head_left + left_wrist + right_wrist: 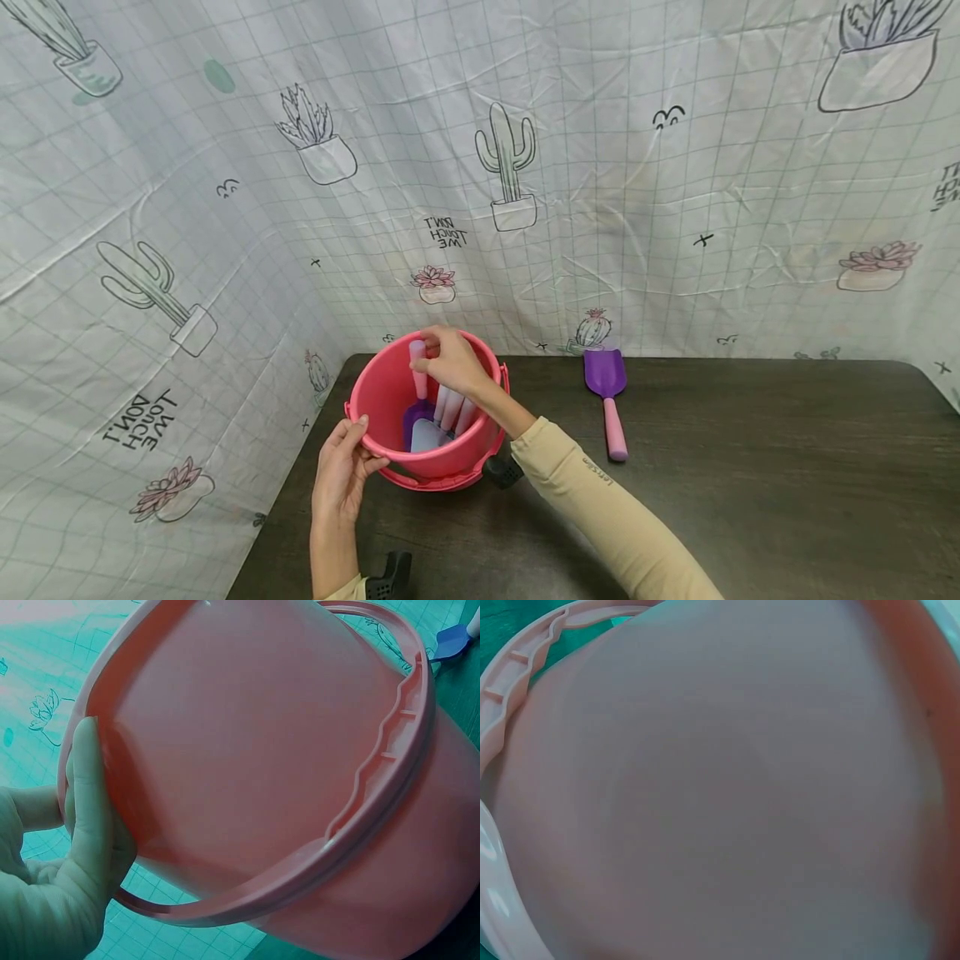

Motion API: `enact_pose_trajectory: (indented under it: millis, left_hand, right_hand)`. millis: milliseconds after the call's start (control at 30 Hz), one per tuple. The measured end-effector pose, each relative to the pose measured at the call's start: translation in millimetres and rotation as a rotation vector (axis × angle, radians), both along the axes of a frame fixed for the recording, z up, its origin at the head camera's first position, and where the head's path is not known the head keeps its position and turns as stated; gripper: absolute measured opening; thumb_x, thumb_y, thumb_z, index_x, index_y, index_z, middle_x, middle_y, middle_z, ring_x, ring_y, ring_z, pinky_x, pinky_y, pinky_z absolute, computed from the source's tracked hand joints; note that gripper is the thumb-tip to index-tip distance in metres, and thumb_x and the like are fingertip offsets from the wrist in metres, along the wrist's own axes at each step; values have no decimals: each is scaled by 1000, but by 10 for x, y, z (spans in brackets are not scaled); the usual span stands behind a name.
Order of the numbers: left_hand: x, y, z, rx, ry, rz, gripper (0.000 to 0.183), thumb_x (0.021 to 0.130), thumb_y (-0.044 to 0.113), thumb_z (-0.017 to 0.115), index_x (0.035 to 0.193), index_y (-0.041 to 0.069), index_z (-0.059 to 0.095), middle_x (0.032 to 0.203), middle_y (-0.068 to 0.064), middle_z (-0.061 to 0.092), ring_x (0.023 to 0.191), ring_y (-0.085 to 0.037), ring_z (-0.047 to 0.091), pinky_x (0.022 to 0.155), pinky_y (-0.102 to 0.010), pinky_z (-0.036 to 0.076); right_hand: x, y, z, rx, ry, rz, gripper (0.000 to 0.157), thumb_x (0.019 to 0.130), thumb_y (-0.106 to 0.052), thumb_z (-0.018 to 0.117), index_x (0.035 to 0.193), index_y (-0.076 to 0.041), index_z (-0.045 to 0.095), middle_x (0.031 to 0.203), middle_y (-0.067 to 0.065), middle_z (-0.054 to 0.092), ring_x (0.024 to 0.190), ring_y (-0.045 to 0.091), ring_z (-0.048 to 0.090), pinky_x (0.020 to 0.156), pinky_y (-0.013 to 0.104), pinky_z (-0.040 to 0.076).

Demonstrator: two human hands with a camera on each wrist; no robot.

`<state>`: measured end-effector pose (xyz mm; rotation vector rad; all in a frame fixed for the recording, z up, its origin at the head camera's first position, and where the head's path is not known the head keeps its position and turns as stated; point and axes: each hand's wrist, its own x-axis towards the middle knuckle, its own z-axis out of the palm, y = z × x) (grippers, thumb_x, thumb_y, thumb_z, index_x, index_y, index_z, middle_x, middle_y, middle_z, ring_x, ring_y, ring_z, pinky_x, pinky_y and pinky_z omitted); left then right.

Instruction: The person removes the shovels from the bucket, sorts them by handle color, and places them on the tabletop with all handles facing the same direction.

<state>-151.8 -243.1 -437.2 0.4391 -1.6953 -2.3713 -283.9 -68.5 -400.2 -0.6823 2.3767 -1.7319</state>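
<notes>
Head view: a creased white fabric backdrop [622,183], printed with a green grid and potted cacti, is hanging behind a dark wood-grain counter [787,467]. On the counter's left part, a round coral-pink plastic bucket [382,392] is standing with its mouth facing the wearer; whether its base is sitting flat cannot be told. Its wall is appearing smooth and thin, so it is probably handling light, slightly flexible and a little slippery; the rim is offering the surest hold. The left hand [343,471] is holding there, its grip pinching the rim from both sides. The bucket's ribbed plastic carrying handle [379,754] is hanging below the rim.

The right hand [453,360] is reaching over the mouth, its grip pinching the pink handle of a purple-bladed toy shovel [419,385] inside the bucket. That shovel is likely proving light and stiff, best taken mid-handle. A matching loose purple shovel with a pink cylindrical handle [609,392] is lying on the counter, well apart from the bucket. Beside the held shovel, a flat grey-blue blade [429,434] and several pale pink handles [451,408] are resting inside.
</notes>
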Motion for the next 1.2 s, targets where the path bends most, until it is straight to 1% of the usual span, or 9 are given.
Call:
enact_pose_trajectory:
  millis: [100, 200, 367, 467, 600, 733, 933, 1100, 1200]
  left_hand:
    - [-1, 0, 1, 3, 0, -1, 14, 109, 12, 50, 101, 0, 50, 77, -7, 65, 64, -13, 72, 59, -25, 59]
    - [-2, 1, 5, 5, -2, -2, 15, 109, 11, 50, 100, 0, 49, 77, -7, 65, 64, -13, 72, 59, -25, 59]
    - [-1, -1, 8, 1, -3, -1, 15, 109, 12, 51, 101, -1, 49, 79, -9, 65, 64, -13, 72, 59, -25, 59]
    - [-4, 2, 6, 1, -3, 0, 16, 109, 13, 51, 103, -1, 49, 79, -8, 65, 64, -13, 72, 60, -25, 59]
    - [-6, 2, 2, 1, -7, 2, 15, 109, 13, 51, 104, -1, 50, 78, -7, 65, 64, -13, 72, 60, -25, 59]
    - [-5, -1, -3, 0, -7, 5, 14, 109, 12, 51, 105, -1, 50, 78, -7, 64, 64, -13, 72, 59, -25, 59]
    - [-2, -2, -8, -3, -8, 6, 15, 109, 13, 51, 108, -3, 50, 78, -6, 65, 65, -13, 72, 60, -25, 59]
    - [-2, -5, -6, -2, -9, 5, 15, 109, 12, 50, 107, -2, 49, 79, -7, 64, 65, -13, 72, 60, -25, 59]
    - [-4, -7, -5, 0, -6, 2, 15, 109, 12, 50, 106, -2, 49, 79, -7, 64, 64, -13, 71, 60, -25, 59]
  right_hand:
    - [10, -2, 3, 7, 13, 24, 46, 94, -7, 73, 137, 3, 60, 132, 19, 63, 121, 33, 62, 99, 43, 54]
    - [22, -13, 4, -1, -8, 38, 44, 94, -5, 71, 136, 3, 58, 131, 18, 63, 122, 32, 61, 101, 44, 52]
    - [30, -45, 19, 19, -46, 54, 51, 94, -9, 72, 141, 1, 54, 132, 18, 64, 125, 31, 60, 104, 45, 50]
    - [27, -57, 27, 22, -65, 47, 58, 93, -14, 74, 144, 1, 51, 136, 19, 62, 128, 32, 59, 105, 46, 50]
    - [20, -73, 30, -4, -121, 23, 64, 92, -16, 74, 147, 2, 46, 140, 20, 58, 130, 33, 57, 106, 46, 49]
    - [1, -105, 36, -22, -196, -4, 67, 93, -17, 75, 149, 3, 44, 141, 20, 57, 130, 33, 57, 106, 46, 49]
    - [-20, -152, 63, -67, -336, -47, 67, 95, -18, 73, 152, 2, 42, 143, 20, 57, 131, 33, 55, 109, 49, 46]
    - [-30, -161, 67, -77, -358, -50, 65, 96, -16, 72, 151, 3, 43, 145, 19, 55, 135, 33, 52, 111, 49, 44]
    - [-33, -162, 64, -73, -353, -43, 65, 96, -16, 72, 151, 3, 43, 141, 19, 56, 131, 33, 54, 110, 49, 45]
